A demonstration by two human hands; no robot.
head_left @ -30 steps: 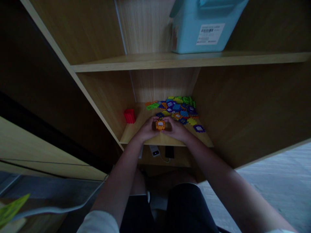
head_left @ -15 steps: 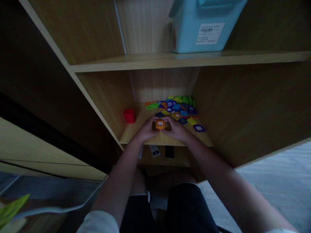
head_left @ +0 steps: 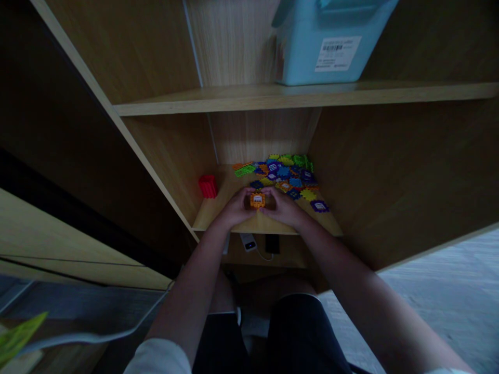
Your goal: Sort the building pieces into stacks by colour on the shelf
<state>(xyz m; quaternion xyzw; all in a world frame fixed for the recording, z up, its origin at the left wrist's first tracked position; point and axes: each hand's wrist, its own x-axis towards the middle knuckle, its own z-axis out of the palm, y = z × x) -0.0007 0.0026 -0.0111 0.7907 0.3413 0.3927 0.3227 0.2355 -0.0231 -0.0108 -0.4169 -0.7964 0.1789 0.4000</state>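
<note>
Between my two hands is an orange plastic building piece with toothed edges and a pale window-like pattern. My left hand grips its left side, the fingers curled around it. From the right, my right hand pinches the same piece with thumb and fingers. Just behind my fingertips lies a dark blue toothed piece. A pile of interlocking pieces in blue, purple, yellow, green and orange spreads over the shelf beyond.
A red ribbed block stands at the left of the wooden shelf. Above, a light blue bin rests on the upper shelf. Below are a white device and a black one with a cable.
Almost nothing differs. The orange piece looks tilted very slightly between my hands, which keep their grip in the same place.
</note>
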